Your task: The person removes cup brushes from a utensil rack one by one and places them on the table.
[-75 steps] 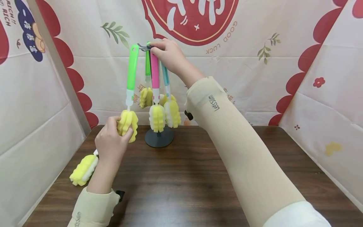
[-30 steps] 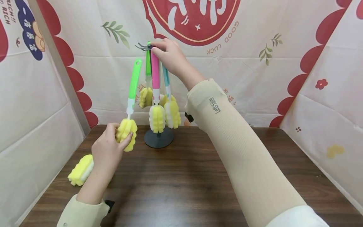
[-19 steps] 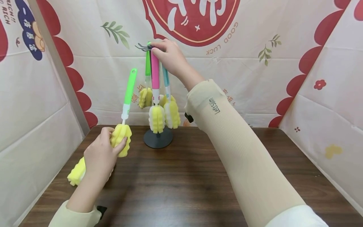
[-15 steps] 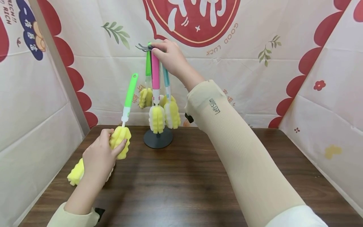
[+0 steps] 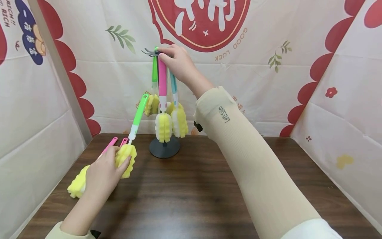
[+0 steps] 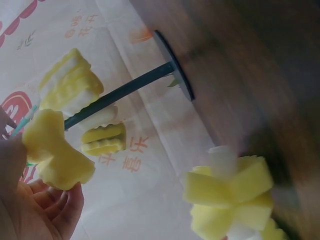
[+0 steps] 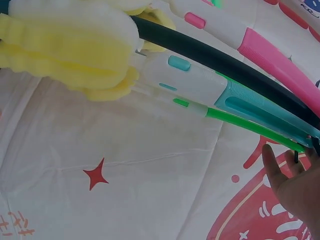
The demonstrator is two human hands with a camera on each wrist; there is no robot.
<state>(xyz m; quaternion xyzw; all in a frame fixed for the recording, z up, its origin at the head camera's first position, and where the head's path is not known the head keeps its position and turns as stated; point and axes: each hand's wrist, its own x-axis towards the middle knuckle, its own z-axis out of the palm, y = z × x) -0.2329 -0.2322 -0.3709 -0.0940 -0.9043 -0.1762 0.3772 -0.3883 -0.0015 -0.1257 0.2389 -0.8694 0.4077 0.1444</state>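
Note:
My left hand [image 5: 101, 174] holds a green-handled sponge brush [image 5: 139, 111] by its yellow sponge head, handle tilted up and apart from the rack. The left wrist view shows this yellow sponge [image 6: 55, 145] between thumb and fingers. My right hand [image 5: 181, 63] pinches the top of a dark hook rack [image 5: 164, 150]. From the rack hang a pink-handled brush [image 5: 162, 76], a teal-handled one [image 5: 173, 85] and a green-handled one [image 5: 154, 71]. In the right wrist view, my right hand's fingertips are partly cut off by the frame edge.
Brushes with pink handles [image 5: 110, 146] lie on the dark wooden table [image 5: 209, 192] at the left, partly behind my left hand; one yellow-and-white sponge head [image 5: 78, 183] shows. A printed cloth [image 5: 253, 79] encloses the back and sides.
My left hand has taken the green-handled brush away from the rack's left hook, lowering it leftward over the table with growing tilt. My right hand has stayed at the rack's top.

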